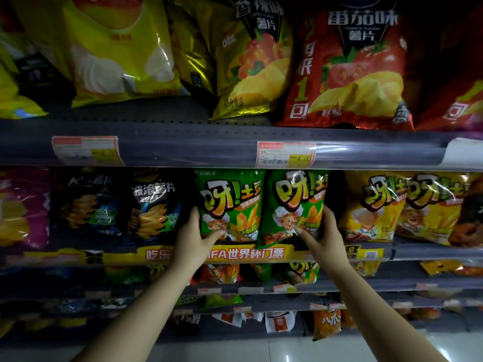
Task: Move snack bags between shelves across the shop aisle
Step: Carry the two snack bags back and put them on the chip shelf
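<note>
Left hand (194,235) gripping left green bag (228,205), right hand (322,235) gripping right green bag (294,205)

A dark grey metal shelf edge (209,150) spans the dim shop unit, carrying pale paper price labels (286,154) behind a clear strip. Below it runs a yellow printed banner strip (248,253), then lower shelves, then glossy light tiled floor (235,348) catching reflections.

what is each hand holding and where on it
Left hand grips the left green bag at its lower left edge; right hand grips the right green bag at its lower right edge.
</note>
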